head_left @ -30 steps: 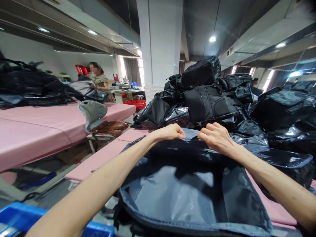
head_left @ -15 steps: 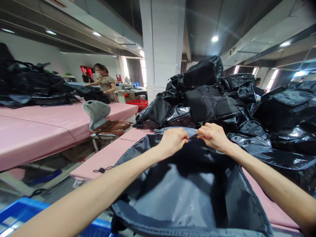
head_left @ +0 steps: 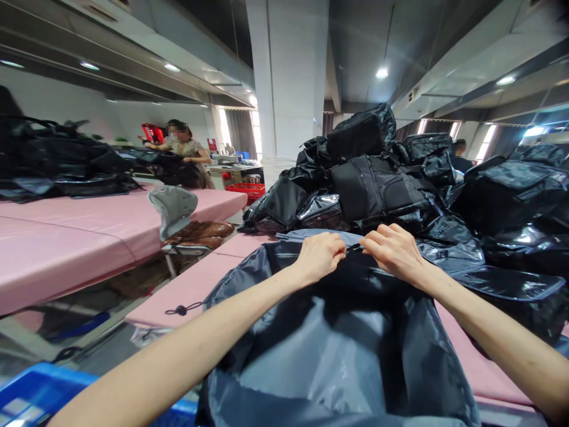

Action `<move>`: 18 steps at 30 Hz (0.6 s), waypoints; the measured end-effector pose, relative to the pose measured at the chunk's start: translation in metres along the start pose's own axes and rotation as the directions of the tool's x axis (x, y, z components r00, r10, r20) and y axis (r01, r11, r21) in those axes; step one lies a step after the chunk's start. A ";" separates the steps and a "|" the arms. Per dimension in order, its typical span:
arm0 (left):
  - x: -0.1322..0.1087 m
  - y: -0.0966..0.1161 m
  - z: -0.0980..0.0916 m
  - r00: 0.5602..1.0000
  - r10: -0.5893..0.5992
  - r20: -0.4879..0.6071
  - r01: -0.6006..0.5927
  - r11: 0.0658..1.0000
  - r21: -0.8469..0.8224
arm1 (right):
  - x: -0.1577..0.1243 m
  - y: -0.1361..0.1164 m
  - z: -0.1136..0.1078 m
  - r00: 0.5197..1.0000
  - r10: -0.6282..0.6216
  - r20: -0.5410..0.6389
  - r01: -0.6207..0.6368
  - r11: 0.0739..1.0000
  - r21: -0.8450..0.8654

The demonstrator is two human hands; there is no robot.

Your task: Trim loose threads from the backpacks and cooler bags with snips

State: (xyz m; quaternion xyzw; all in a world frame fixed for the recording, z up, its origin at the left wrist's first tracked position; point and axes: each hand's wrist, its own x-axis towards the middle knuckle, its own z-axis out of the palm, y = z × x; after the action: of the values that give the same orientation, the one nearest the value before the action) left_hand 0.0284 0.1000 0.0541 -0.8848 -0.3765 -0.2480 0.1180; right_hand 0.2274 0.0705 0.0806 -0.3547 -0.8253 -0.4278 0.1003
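Observation:
A large dark bag (head_left: 311, 350) with a shiny grey-blue lining lies opened wide before me on a pink-covered table. At its far edge my left hand (head_left: 320, 256) is closed, thumb and fingers pinching the dark edge. Close to its right, my right hand (head_left: 391, 249) pinches the same edge, with a short dark strip showing between the two hands. My fingers hide whatever finer part lies in the grip. A black cord with a toggle (head_left: 181, 310) sticks out from the bag's left side.
Behind the bag rises a heap of black bags (head_left: 377, 184), with more at right. A blue basket (head_left: 53, 379) sits low left. Across the gap are a grey chair (head_left: 173, 207), another pink table (head_left: 66, 237) and a standing person (head_left: 195, 154) handling black bags.
Both hands have shifted slightly right along the far edge, still pinching. The bag's near rim has slipped lower in view. The person in the background has stretched an arm out to the left.

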 end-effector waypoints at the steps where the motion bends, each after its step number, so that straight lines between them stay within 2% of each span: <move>1: 0.000 -0.001 0.000 1.000 -0.003 -0.004 0.003 0.999 -0.032 | 0.001 -0.001 -0.001 1.000 -0.019 -0.005 0.019 1.000 -0.009; 4: -0.001 -0.003 -0.001 1.000 -0.016 -0.015 0.015 0.997 -0.072 | 0.001 -0.003 -0.001 0.999 -0.038 -0.022 0.038 0.999 -0.007; 6: -0.001 -0.004 -0.003 1.000 -0.015 0.004 0.015 0.996 -0.092 | -0.001 -0.003 0.001 1.000 0.004 -0.011 -0.004 1.000 0.028; 9: 0.001 -0.008 -0.008 0.993 0.059 0.101 -0.037 0.979 -0.200 | -0.006 0.001 0.004 0.977 0.210 0.026 -0.211 0.957 0.198; 11: 0.002 -0.011 -0.009 0.982 0.135 0.132 -0.091 0.950 -0.298 | -0.012 0.006 0.006 0.932 0.350 0.094 -0.358 0.855 0.375; 12: 0.004 -0.012 -0.009 0.981 0.154 0.121 -0.107 0.940 -0.324 | -0.015 0.009 0.007 0.914 0.380 0.140 -0.401 0.799 0.449; 14: 0.005 -0.014 -0.006 0.991 0.115 0.064 -0.090 0.948 -0.306 | -0.021 0.014 0.006 0.901 0.378 0.215 -0.432 0.724 0.538; 18: 0.004 -0.011 0.002 1.000 -0.012 -0.011 0.010 0.986 -0.168 | -0.028 0.019 0.007 0.874 0.400 0.274 -0.482 0.655 0.581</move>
State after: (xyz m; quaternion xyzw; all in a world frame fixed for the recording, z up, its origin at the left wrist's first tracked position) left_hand 0.0239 0.1107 0.0545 -0.8879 -0.3585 -0.2850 0.0438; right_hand 0.2611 0.0687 0.0751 -0.5150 -0.8130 -0.0646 0.2639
